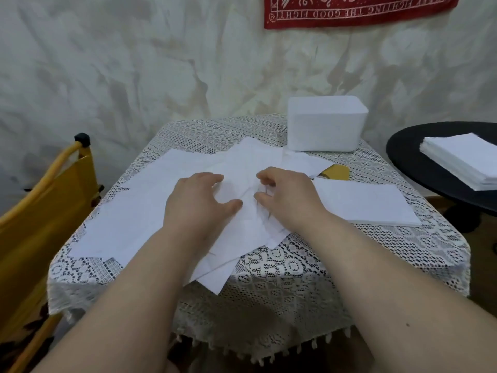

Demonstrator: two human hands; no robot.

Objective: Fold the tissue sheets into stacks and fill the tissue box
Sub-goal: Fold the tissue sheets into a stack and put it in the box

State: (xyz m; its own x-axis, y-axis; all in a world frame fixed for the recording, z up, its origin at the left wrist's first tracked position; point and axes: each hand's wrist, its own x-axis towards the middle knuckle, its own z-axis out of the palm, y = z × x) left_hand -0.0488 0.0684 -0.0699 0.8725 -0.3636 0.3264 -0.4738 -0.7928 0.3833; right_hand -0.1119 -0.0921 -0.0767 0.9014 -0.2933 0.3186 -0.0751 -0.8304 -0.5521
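1. Your left hand lies on the loose tissue sheets spread across the middle of the bench, fingers spread and lightly bent, pressing rather than pinching
2. Your right hand has its grip curled, fingertips gathering a crumpled sheet at the pile's centre
3. A folded stack rests just right of that hand
4. The white tissue box stands at the far right corner

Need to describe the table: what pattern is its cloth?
White openwork lace tablecloth, head view.
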